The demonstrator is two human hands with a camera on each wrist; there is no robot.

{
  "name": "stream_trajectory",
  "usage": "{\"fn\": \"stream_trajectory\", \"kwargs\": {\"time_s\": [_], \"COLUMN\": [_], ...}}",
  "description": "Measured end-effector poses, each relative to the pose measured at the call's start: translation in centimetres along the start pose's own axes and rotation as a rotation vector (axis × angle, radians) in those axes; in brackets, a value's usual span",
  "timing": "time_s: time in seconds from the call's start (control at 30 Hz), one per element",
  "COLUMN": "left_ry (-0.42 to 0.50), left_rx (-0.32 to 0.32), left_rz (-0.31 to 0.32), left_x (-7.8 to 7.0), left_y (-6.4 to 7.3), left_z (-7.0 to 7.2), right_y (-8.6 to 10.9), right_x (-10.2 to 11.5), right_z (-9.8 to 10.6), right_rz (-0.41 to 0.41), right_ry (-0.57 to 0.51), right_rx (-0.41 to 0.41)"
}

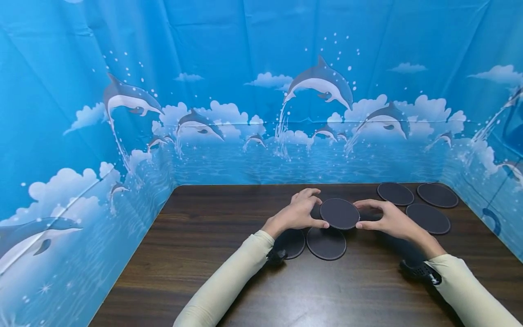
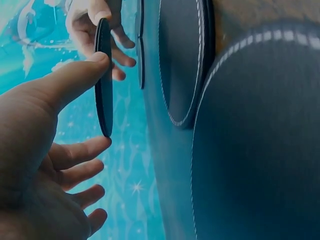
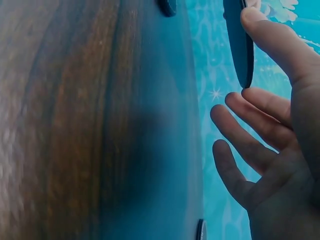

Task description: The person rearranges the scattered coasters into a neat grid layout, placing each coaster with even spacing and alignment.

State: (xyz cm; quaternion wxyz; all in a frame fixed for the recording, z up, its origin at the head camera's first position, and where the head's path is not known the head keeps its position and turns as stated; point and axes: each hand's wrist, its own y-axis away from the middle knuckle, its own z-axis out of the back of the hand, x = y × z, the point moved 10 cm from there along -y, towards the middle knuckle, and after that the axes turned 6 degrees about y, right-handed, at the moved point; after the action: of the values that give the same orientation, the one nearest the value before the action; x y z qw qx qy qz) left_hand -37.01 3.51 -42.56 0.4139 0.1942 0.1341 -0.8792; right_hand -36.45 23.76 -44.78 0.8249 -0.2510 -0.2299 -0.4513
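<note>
Round dark coaster (image 1: 340, 214), head view: left hand (image 1: 299, 210) and right hand (image 1: 389, 220) each pinch its edge above the table (image 1: 196, 245); two coasters (image 1: 327, 244) lie toward 7 o'clock, three more coasters (image 1: 427, 219) toward 3. Left wrist view: white stitching (image 2: 277, 35); nearest coaster (image 2: 260, 140) cut off at 3. Right wrist view: held coaster cropped at 1.

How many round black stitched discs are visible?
6. One disc held by the left hand and right hand; two discs in the middle of the brown wood-grain table; three discs at its far right. Stacked ones would be hidden.
</note>
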Motion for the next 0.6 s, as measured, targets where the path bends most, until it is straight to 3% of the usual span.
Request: {"fn": "stream_trajectory", "kwargs": {"time_s": [0.23, 0.6], "left_ry": [-0.008, -0.07], "left_rx": [-0.011, 0.02], "left_rz": [-0.012, -0.025], "left_x": [-0.9, -2.6], "left_y": [-0.4, -0.9], "left_z": [-0.7, -1.8], "right_y": [0.7, 2.1], "right_x": [-0.6, -1.5], "right_z": [0.7, 1.0], "right_rz": [-0.027, -0.045], "right_ry": [-0.031, 0.036], "right_rx": [0.026, 0.042]}}
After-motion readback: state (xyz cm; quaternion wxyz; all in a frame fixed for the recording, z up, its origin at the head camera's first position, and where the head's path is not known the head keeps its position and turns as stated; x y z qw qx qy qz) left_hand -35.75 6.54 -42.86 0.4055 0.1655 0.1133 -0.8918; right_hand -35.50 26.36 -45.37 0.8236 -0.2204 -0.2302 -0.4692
